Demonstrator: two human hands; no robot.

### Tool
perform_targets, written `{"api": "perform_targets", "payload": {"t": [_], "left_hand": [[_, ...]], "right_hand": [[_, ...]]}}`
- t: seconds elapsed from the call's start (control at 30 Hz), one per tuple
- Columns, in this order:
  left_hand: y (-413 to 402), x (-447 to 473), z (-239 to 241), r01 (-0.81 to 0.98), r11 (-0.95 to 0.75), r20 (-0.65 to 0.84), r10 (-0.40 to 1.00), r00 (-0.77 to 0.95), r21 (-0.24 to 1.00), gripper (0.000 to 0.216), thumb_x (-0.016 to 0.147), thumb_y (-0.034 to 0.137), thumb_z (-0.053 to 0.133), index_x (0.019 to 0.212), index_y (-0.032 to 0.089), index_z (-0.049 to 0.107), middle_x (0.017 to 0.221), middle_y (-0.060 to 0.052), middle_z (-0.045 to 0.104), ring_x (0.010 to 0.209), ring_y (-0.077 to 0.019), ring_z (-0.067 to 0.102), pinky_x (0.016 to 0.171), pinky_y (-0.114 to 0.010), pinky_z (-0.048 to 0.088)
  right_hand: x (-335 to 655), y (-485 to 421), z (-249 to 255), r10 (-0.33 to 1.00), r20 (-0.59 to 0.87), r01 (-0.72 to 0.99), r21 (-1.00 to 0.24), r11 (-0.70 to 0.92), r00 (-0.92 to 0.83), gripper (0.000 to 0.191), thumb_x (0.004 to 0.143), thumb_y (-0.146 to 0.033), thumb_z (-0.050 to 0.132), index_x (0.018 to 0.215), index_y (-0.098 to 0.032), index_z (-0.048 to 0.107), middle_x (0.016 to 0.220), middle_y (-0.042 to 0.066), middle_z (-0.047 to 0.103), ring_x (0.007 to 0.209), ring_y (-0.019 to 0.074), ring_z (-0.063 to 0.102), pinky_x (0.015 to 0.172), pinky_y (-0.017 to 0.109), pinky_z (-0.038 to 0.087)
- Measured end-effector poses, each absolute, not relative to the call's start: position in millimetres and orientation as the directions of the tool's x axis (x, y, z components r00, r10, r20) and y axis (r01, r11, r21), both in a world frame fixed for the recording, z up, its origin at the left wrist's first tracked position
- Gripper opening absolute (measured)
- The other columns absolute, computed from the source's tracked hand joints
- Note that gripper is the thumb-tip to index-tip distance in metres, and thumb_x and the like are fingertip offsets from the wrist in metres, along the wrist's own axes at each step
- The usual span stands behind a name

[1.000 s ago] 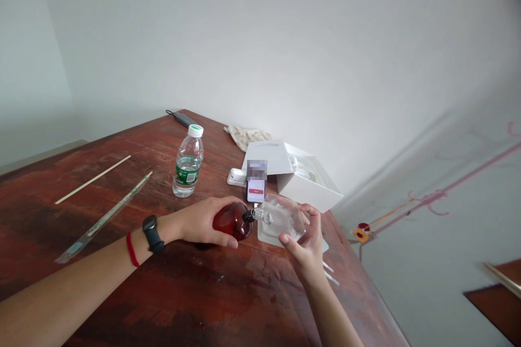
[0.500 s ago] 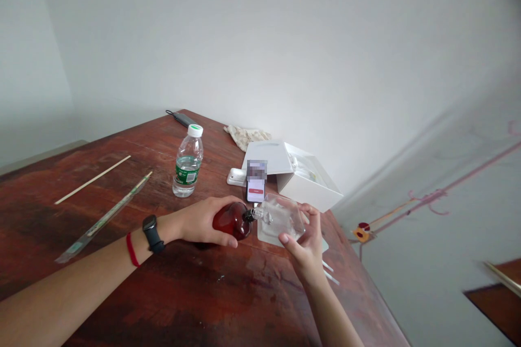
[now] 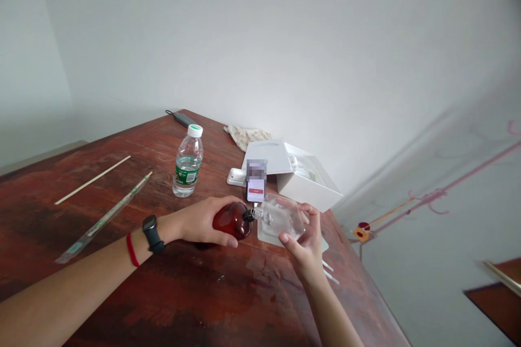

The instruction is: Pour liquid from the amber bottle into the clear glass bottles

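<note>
My left hand (image 3: pixel 205 220) is wrapped round a reddish-brown bottle (image 3: pixel 233 220), tipped over to the right. The bottle's dark neck and a clear piece at its mouth reach the left rim of a clear square container (image 3: pixel 280 219). Thumb in front and fingers behind, my right hand (image 3: pixel 305 238) grips that container by its right side and holds it tilted. Cloudy, wet-looking patches show through its clear walls; I cannot tell exactly what is inside. A phone (image 3: pixel 255 187) with a lit screen stands just behind the two.
A capped water bottle (image 3: pixel 188 162) stands left of the phone. On the left lie a chopstick (image 3: pixel 93 179) and a wrapped pair (image 3: pixel 108 217). A white box (image 3: pixel 307 187), a cloth (image 3: pixel 248 135) and a white case (image 3: pixel 236 177) are at the back; thin white sticks (image 3: pixel 331 276) lie right.
</note>
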State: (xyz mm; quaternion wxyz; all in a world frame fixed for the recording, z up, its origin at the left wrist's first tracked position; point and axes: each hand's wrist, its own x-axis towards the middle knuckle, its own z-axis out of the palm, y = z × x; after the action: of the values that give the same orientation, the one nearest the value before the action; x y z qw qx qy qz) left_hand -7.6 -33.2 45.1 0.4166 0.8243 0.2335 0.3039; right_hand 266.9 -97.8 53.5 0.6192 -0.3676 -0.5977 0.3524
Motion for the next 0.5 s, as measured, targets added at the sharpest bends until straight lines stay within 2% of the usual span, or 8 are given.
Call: {"api": "perform_targets", "payload": {"t": [0.5], "left_hand": [[-33.9, -7.3, 46.3, 0.120, -0.527, 0.296, 0.635, 0.714, 0.841, 0.076, 0.076, 0.054, 0.094, 0.139, 0.025, 0.063, 0.130, -0.009, 0.078, 0.116, -0.0343, 0.075, 0.103, -0.043, 0.056]], "right_hand": [[269.5, -96.1, 50.2, 0.872, 0.488, -0.011, -0.872, 0.489, 0.043, 0.066, 0.073, -0.040, 0.096, 0.117, -0.033, 0.048, 0.130, 0.010, 0.078, 0.117, 0.0360, 0.076, 0.094, 0.048, 0.061]]}}
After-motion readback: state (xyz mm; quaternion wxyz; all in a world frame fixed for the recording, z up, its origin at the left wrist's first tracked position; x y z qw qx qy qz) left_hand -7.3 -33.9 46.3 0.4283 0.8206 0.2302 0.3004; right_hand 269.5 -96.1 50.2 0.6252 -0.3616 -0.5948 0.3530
